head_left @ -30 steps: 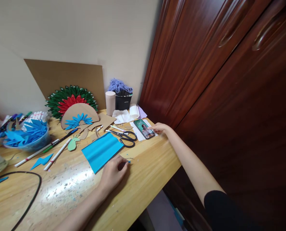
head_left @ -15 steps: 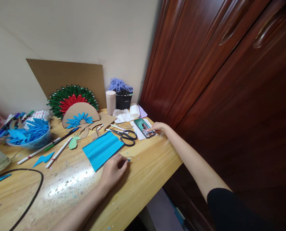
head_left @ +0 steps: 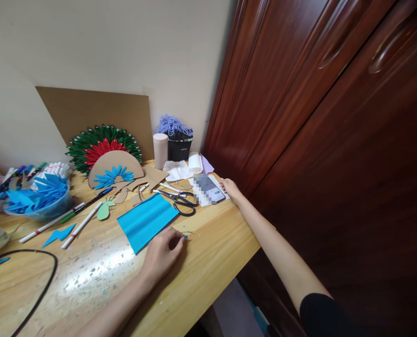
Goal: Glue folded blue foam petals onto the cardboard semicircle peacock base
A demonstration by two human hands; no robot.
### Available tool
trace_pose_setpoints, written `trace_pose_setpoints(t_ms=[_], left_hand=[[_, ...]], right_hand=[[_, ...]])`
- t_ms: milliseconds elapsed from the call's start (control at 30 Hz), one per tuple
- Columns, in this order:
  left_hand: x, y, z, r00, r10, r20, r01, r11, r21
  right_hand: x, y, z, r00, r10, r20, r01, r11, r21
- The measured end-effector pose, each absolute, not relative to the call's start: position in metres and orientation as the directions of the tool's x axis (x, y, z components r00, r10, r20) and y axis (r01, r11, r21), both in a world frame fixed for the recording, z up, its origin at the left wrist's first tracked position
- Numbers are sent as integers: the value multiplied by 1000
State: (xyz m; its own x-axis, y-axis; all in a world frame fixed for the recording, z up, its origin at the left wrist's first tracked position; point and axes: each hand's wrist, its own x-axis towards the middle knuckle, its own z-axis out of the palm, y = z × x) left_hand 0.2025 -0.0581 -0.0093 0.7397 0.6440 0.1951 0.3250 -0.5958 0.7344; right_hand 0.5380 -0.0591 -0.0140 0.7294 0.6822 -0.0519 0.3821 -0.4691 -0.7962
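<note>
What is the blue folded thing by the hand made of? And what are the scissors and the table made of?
The blue sheet looks like matte paper; pleat creases run along it. The scissors seem to have metal blades and dark, probably plastic, handles. The table looks like varnished wood, with grain lines and a shiny glare. The left hand rests beside the sheet; the right hand touches the phone.

Paper sheet [head_left: 147, 221] on table [head_left: 208, 262]; scissors [head_left: 180, 202] right of it, phone [head_left: 208, 189] further right.
</note>
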Motion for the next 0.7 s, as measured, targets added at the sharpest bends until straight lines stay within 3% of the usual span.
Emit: trace_pose_setpoints(t_ms=[200, 367, 600, 700], left_hand=[[203, -58, -10, 729, 656, 195, 326, -584, 743], [203, -57, -10, 734, 655, 178, 328, -573, 751], [204, -57, -11, 732, 656, 184, 329, -576, 748], [203, -57, -11, 734, 653, 186, 330, -582, 744]], right_hand=[[520, -89, -20, 643, 730, 234, 592, -279, -757], [519, -115, -17, 368, 778, 510, 886, -126, -447], [518, -118, -18, 327, 808, 490, 911, -131, -391], [516, -116, -19, 387, 755, 530, 890, -154, -430]])
